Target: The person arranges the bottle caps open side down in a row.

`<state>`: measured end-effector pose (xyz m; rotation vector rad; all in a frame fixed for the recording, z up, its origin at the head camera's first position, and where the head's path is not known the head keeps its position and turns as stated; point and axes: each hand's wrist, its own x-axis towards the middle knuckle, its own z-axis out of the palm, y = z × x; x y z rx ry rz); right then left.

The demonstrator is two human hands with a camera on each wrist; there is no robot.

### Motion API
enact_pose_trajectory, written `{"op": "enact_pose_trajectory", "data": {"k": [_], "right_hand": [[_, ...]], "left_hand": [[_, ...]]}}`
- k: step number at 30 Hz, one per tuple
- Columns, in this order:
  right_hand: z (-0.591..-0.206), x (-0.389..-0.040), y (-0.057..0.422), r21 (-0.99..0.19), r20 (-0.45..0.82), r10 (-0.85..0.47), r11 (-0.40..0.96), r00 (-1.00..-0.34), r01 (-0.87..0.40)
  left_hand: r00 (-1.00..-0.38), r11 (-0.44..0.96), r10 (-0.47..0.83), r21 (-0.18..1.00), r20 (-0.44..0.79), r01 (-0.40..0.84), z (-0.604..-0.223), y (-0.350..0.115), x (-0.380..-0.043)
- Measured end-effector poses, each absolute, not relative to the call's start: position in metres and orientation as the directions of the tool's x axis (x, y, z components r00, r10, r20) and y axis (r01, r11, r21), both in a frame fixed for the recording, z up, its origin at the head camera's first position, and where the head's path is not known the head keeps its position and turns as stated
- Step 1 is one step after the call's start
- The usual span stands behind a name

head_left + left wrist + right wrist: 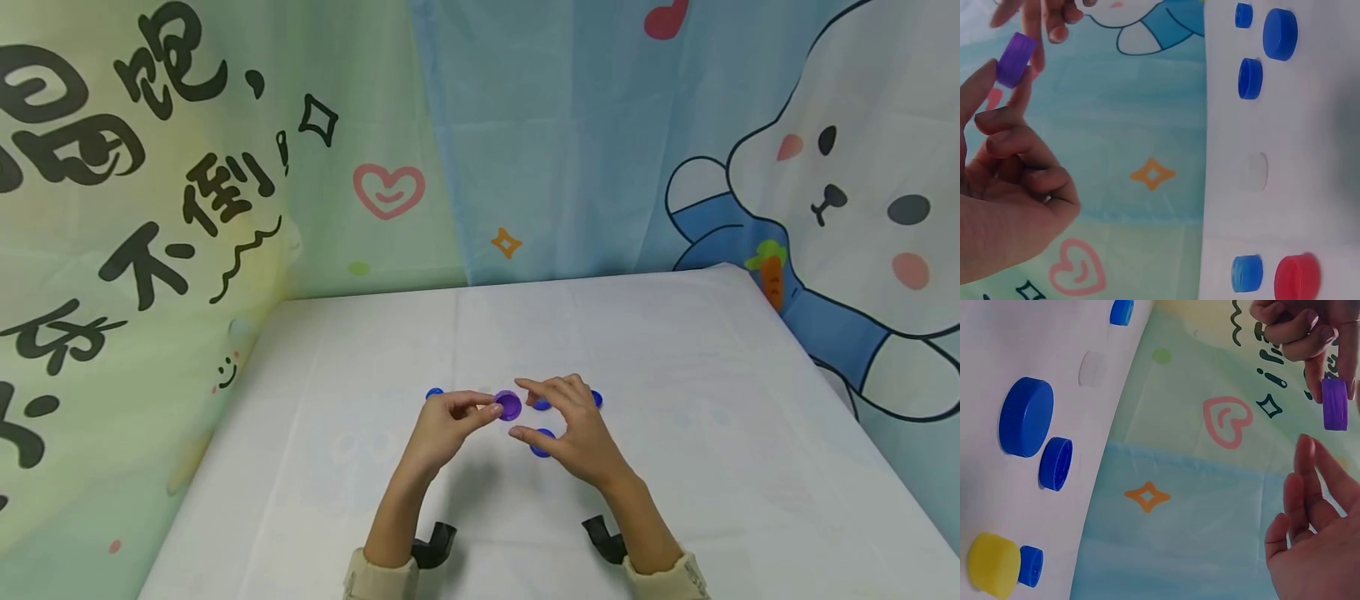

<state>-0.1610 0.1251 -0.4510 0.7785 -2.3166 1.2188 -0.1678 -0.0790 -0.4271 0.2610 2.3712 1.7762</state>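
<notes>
A purple bottle cap (508,406) is pinched between the thumb and index finger of my left hand (446,425), raised over the white table. Its side wall faces the camera in the left wrist view, and the other fingers curl below it. My right hand (572,419) holds nothing; thumb and fingers are spread apart just right of the cap. In the right wrist view, the right fingertips are close to the cap without gripping it. Beneath and behind the right hand, a large blue cap (540,450) and smaller blue caps (597,398) are partly hidden.
On the white cloth (360,500) lie more caps: a red cap (1297,278), a light blue cap (1247,273), a translucent cap (1257,172) and a yellow cap (994,565). A printed curtain (525,150) hangs behind the table. Black curved pieces (435,546) sit at both wrists.
</notes>
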Motion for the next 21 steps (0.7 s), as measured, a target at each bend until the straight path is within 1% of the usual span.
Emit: {"op": "enact_pose_trajectory", "data": {"k": [3,5,9,12,15,19,21], "right_hand": [[-0.452,-0.160,0.125,-0.647,0.540,-0.283,0.463,-0.792,-0.606],[-0.452,-0.159,0.125,-0.671,0.516,-0.276,0.458,-0.811,-0.583],[-0.451,-0.157,0.125,-0.726,0.479,-0.256,0.422,-0.840,-0.542],[-0.451,-0.157,0.125,-0.756,0.463,-0.246,0.391,-0.851,-0.524],[-0.451,-0.156,0.124,-0.776,0.450,-0.238,0.371,-0.860,-0.509],[-0.450,-0.156,0.123,-0.797,0.431,-0.233,0.354,-0.872,-0.489],[-0.449,-0.156,0.123,-0.802,0.427,-0.232,0.350,-0.874,-0.485]], "left_hand": [[-0.968,0.294,0.242,0.946,0.063,0.135,-0.421,-0.078,-0.165],[-0.956,0.296,0.260,0.931,0.138,0.215,-0.414,-0.078,-0.162],[-0.902,0.264,0.305,0.883,0.304,0.387,-0.401,-0.076,-0.155],[-0.859,0.249,0.321,0.840,0.398,0.482,-0.412,-0.076,-0.159],[-0.818,0.245,0.334,0.795,0.468,0.555,-0.425,-0.077,-0.164],[-0.778,0.253,0.352,0.748,0.519,0.614,-0.434,-0.077,-0.168],[-0.771,0.263,0.355,0.735,0.529,0.626,-0.435,-0.077,-0.169]]}}
